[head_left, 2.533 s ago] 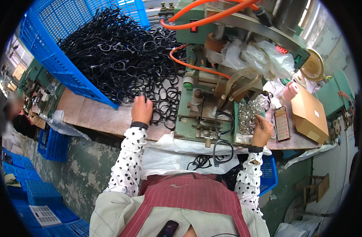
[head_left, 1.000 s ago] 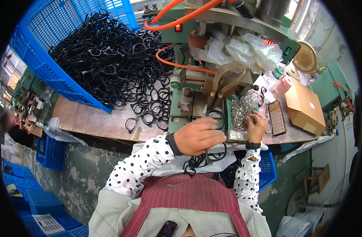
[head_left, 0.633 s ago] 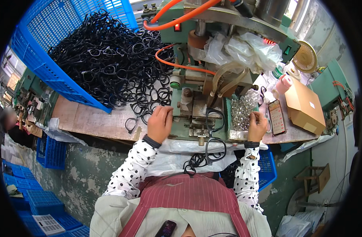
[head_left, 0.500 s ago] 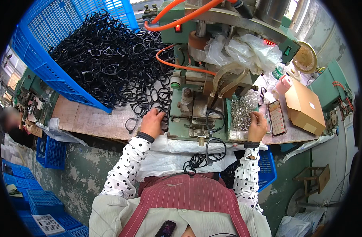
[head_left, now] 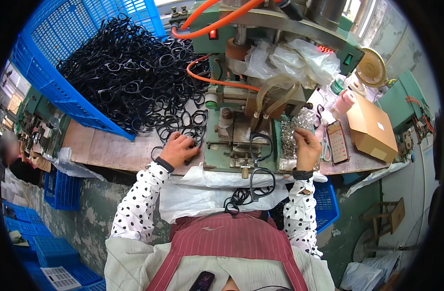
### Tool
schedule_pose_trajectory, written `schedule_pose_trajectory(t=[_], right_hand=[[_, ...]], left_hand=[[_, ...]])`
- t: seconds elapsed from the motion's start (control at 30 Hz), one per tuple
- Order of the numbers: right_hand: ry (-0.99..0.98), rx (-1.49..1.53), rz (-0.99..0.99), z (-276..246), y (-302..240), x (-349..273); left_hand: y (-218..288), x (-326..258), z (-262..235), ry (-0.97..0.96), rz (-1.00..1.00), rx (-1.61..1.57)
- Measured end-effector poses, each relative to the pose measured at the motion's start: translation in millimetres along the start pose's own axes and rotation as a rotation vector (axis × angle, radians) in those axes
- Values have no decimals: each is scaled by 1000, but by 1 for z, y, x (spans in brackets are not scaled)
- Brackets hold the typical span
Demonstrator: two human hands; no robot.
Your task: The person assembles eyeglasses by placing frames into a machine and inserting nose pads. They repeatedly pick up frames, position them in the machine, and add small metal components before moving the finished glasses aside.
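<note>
My left hand (head_left: pixel 179 150) is at the front edge of a pile of black eyeglass frames (head_left: pixel 130 72), its fingers bent over a frame that they partly hide. My right hand (head_left: pixel 307 149) is above a tray of small shiny metal pieces (head_left: pixel 287 137). Its thumb and forefinger are pinched together; anything between them is too small to make out. Between my hands stands a green bench machine (head_left: pixel 217 157). A black eyeglass frame (head_left: pixel 263 170) hangs upright at its front, one rim above the other, touched by neither hand.
A blue crate (head_left: pixel 67 87) lies tipped behind the pile. Orange hoses (head_left: pixel 222 19) and clear plastic bags (head_left: pixel 292 60) hang about the machine. At right are a phone (head_left: pixel 337 141), scissors (head_left: pixel 325 149), a cardboard box (head_left: pixel 372 127) and a fan (head_left: pixel 370 67). More frames (head_left: pixel 239 198) rest by my apron.
My left hand has shifted left and slightly nearer to me at the pile's edge. The right hand has moved left over the metal pieces, its fingertips higher. The frame at the machine stays put.
</note>
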State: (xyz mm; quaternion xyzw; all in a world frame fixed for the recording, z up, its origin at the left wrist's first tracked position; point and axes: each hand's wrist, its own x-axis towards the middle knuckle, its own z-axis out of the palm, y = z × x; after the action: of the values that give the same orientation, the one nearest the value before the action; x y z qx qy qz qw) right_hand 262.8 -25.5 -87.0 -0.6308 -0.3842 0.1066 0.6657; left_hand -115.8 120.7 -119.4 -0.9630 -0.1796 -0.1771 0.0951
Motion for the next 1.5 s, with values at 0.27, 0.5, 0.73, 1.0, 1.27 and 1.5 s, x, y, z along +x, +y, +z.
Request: schedule_pose_trajectory(t=[0.27,0.5,0.73,1.0,1.27,1.5], right_hand=[[-259,129,0,28,-93,-24],[-271,152,165,51,-110,-31],[-192,172,91,70,-105,-21],[-231,310,152,71,-97,-21],[-236,332,161,71,-103,-23],[-229,171,48,50,-77,-11]], left_hand=[[18,46,-34,471,-408,-349],[73,71,-48,810,-547,-567],[99,95,-86,685,71,-365],[103,120,-103,682,235,-491],[86,127,-134,751,-556,-1055],[129,117,-83,570,248,-573]])
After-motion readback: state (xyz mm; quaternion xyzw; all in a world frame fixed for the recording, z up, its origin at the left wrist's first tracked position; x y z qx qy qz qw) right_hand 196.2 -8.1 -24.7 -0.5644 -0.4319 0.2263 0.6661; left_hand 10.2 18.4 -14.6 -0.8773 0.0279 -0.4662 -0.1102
